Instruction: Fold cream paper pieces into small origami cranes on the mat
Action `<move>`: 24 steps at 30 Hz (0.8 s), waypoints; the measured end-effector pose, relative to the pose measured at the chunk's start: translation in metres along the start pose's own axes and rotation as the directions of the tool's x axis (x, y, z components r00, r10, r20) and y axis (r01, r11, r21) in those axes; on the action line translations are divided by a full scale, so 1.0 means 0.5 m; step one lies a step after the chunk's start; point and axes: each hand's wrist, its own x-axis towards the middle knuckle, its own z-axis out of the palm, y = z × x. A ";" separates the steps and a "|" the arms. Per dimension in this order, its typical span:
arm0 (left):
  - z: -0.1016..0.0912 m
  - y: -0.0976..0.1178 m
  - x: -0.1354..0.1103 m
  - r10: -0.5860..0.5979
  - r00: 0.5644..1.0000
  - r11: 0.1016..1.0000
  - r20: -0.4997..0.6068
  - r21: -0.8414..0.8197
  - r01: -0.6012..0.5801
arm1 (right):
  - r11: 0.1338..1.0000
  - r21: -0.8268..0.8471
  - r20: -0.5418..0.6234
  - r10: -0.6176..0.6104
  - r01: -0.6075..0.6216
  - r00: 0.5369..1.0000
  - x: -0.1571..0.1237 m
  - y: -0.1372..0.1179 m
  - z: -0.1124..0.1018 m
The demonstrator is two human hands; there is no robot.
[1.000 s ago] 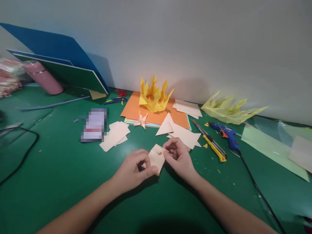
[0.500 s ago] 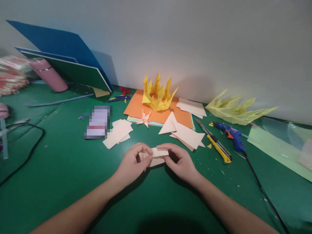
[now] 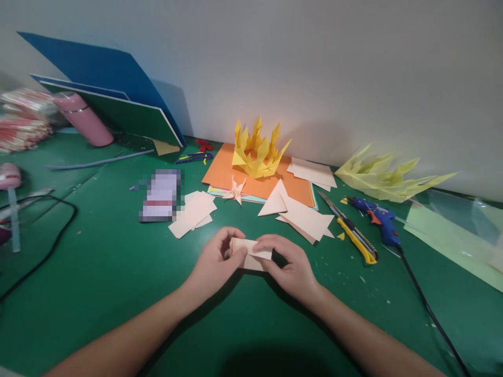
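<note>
A small piece of pale peach paper (image 3: pixel 253 263), folded over along its upper part, is held between both hands above the green table. My left hand (image 3: pixel 220 259) pinches its left end, thumb on the front. At the right end my right hand (image 3: pixel 288 262) is closed on the paper, with the index finger along the folded flap and the thumb below. Beyond the hands lie a folded paper triangle (image 3: pixel 273 200), loose peach sheets (image 3: pixel 306 217) to the right and more peach sheets (image 3: pixel 194 212) to the left.
A yellow paper crown (image 3: pixel 257 162) and a small folded peach star (image 3: pixel 236 189) rest on orange paper (image 3: pixel 218 170). To the right are a yellow cutter knife (image 3: pixel 356 238), a blue glue gun (image 3: pixel 383 222) with cord and a pale yellow folded-paper piece (image 3: pixel 389 180). A phone (image 3: pixel 161 193) lies left.
The fingers have shifted on the paper; more of the folded flap's left end shows beside my left thumb. The whole view has moved slightly, with the background things a little further right.
</note>
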 end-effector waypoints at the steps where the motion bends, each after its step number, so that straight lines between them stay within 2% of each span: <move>1: 0.000 -0.003 0.000 0.006 1.000 1.000 0.000 0.015 -0.006 | 1.000 0.003 0.002 0.008 -0.008 1.000 -0.001 0.000 0.001; 5: 0.003 -0.010 0.000 0.039 0.999 0.998 -0.001 0.052 -0.039 | 0.998 0.028 0.002 0.059 -0.059 0.998 -0.001 -0.001 0.003; 13: 0.009 -0.005 -0.013 0.111 0.994 0.980 0.004 0.164 -0.110 | 0.965 0.118 -0.015 0.237 -0.234 0.971 0.001 -0.013 0.007; 20: 0.013 -0.003 -0.019 0.183 0.983 0.957 -0.003 0.231 -0.177 | 0.940 0.176 -0.054 0.306 -0.293 0.950 0.004 -0.022 0.012; 24: 0.014 -0.002 -0.021 0.177 0.984 0.959 -0.003 0.226 -0.172 | 0.933 0.184 -0.060 0.323 -0.308 0.944 0.006 -0.025 0.012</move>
